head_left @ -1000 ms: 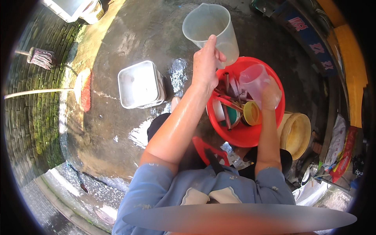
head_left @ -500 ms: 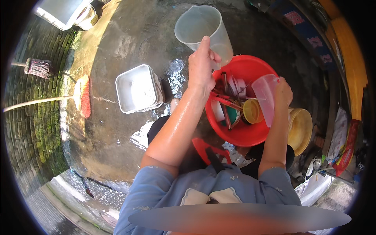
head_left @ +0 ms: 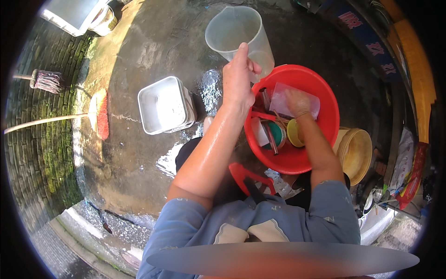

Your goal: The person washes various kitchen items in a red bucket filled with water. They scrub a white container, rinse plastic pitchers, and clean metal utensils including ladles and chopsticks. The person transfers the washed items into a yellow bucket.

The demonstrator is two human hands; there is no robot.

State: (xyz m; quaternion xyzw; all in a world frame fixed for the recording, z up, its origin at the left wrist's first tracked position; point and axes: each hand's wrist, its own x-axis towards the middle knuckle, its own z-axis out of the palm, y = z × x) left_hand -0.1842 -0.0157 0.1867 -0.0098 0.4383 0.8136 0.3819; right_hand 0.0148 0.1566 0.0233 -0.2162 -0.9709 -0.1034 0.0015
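Step in hand looks like handling the pink translucent plastic cup (head_left: 280, 98) at 12 o'clock inside the round red plastic tub (head_left: 325, 139). Right hand (head_left: 297, 101) is on it; can't tell if it's gripping. Left hand (head_left: 238, 76) grips the tall clear-grey plastic jug (head_left: 258, 49) by its handle side, near the tub's 11 o'clock rim. Lifting the cup would need rim clearance. Round beige bucket (head_left: 360, 154) crowds 4 o'clock; dark concrete floor (head_left: 181, 49) gives room toward 10.

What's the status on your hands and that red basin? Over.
Left hand holding large translucent jug. Right hand at pinkish jug by red basin, grip unclear. Yellow tub close by, possibly in the way.
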